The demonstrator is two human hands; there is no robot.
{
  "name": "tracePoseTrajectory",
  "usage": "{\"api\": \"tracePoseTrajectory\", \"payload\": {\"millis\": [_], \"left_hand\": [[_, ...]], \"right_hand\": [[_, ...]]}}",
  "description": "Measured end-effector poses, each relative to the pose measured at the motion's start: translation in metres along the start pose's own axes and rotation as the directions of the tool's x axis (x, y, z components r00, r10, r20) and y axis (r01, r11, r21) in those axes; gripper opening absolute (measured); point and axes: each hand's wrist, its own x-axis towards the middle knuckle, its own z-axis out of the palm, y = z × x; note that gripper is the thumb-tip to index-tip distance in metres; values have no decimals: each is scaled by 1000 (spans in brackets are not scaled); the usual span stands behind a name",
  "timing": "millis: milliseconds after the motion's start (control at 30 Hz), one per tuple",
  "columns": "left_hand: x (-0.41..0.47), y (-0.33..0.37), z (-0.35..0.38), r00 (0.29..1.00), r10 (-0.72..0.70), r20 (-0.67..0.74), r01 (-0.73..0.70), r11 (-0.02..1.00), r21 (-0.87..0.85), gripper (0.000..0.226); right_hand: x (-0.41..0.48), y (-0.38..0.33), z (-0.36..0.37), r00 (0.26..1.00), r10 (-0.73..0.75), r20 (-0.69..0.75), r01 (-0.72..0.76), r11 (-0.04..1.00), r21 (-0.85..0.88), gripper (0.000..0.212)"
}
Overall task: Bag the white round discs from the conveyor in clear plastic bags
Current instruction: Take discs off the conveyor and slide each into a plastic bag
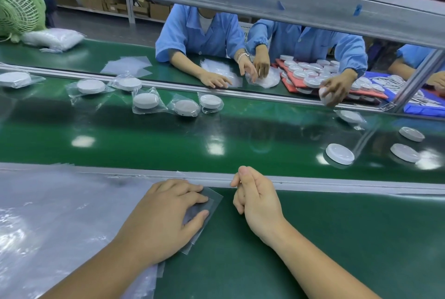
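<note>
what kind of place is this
Likely a factory packing line: a green conveyor belt carries bagged white discs and loose discs, workers in blue smocks handle more opposite, and cardboard cartons sit on shelves behind.

The left hand [163, 216] lies palm down, fingers [190, 198] stretched forward and slightly spread, its forearm coming in from the lower left. The right hand [257, 200] stands on its edge just beside it, fingers curled inward, thumb tip against the forefinger, seemingly holding nothing; its forearm runs to the lower right.
</note>
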Motion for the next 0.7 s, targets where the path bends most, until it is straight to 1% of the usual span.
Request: {"api": "tracePoseTrajectory", "payload": {"millis": [100, 233, 367, 533, 633, 700], "left_hand": [[1, 0, 0, 1000, 5, -2, -5, 1000, -2, 48], [1, -1, 0, 1000, 10, 7, -10, 1000, 18, 45], [2, 1, -1, 1000, 14, 4, -15, 1000, 18, 46], [0, 1, -2, 1000, 22, 2, -22, 1000, 14, 47], [0, 1, -1, 999, 32, -3, -32, 999, 9, 46], [0, 2, -2, 998, 58, -25, -57, 998, 23, 43]], "right_hand": [[0, 2, -1, 999, -7, 32, 8, 1000, -10, 40], [-1, 4, 3, 991, -18, 129, 27, 997, -68, 40], [0, 8, 4, 986, -20, 164, 33, 997, -76, 41], [1, 8, 4, 987, -36, 158, 52, 993, -103, 42], [0, 4, 2, 993, -28, 118, 33, 999, -40, 42], [0, 2, 1, 996, -55, 69, 57, 998, -25, 41]]}}
